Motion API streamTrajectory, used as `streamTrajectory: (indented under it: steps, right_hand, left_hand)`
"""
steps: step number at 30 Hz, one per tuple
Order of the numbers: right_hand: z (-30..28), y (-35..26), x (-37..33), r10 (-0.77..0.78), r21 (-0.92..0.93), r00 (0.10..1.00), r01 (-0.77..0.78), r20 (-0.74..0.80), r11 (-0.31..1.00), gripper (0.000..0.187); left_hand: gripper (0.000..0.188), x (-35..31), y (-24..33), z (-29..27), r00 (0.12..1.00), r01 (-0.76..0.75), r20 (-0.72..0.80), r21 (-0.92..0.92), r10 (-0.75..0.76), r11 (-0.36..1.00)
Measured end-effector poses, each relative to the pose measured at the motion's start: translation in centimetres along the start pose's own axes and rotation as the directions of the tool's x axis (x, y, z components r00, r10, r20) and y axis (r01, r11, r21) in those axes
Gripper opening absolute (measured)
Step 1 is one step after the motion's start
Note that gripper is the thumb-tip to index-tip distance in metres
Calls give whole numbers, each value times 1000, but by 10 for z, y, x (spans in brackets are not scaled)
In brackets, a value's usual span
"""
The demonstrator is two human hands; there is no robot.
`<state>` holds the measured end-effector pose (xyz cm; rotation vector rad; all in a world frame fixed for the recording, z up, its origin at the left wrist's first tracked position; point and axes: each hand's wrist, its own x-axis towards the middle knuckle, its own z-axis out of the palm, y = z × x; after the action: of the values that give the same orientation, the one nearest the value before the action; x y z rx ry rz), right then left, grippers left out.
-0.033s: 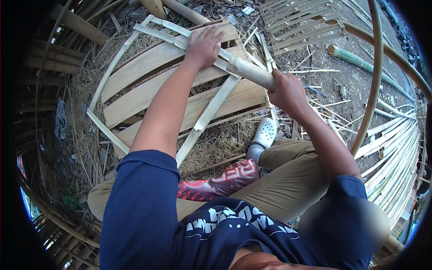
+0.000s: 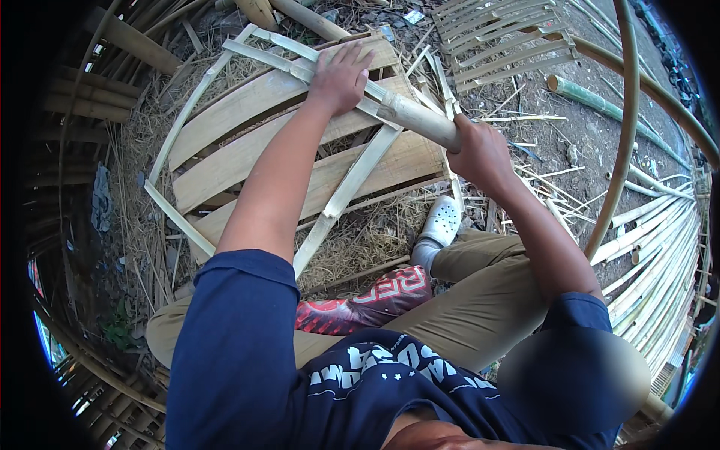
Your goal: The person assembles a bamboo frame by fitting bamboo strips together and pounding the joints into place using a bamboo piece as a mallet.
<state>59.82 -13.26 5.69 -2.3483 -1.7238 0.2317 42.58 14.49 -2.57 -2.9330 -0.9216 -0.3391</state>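
Observation:
My left hand (image 2: pixel 343 79) lies with stretched fingers on a pale split-bamboo strip (image 2: pixel 259 55), pressing it against a slatted wooden platform (image 2: pixel 247 161). My right hand (image 2: pixel 484 154) is wrapped round one end of a short thick bamboo piece (image 2: pixel 418 121). The other end of that piece rests over the strips, right of my left hand. A second flat strip (image 2: pixel 345 187) runs slantwise from there across the slats toward me. Thin strips (image 2: pixel 166 154) form a bent outline round the platform's left side.
A slatted bamboo panel (image 2: pixel 502 45) lies at the far right. Beyond my right arm are a green bamboo pole (image 2: pixel 592 97), a curved upright pole (image 2: pixel 626 142) and a pile of bamboo lengths (image 2: pixel 652 255). My white clog (image 2: pixel 442 220) stands beside the platform. Straw (image 2: pixel 360 244) covers the ground.

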Motion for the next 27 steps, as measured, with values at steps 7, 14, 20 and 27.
streamTrajectory:
  steps: [7,14,20,27]
  right_hand:
    - [-1,5,-1,-67,263,938,163,-340,951,38]
    - [5,-7,-7,-33,-17,993,31,-112,999,23]
    - [8,0,-2,3,1,1000,-3,-31,1000,28]
    - [11,3,-2,8,56,998,-5,-64,998,28]
  left_hand:
    - [57,-2,0,1,1000,1,-11,-6,-1,1000]
    - [56,-4,1,1,999,-1,-32,10,2,1000]
    - [56,0,1,0,999,-12,-47,33,13,999]
    - [55,-2,3,-2,999,-10,-32,29,11,1000]
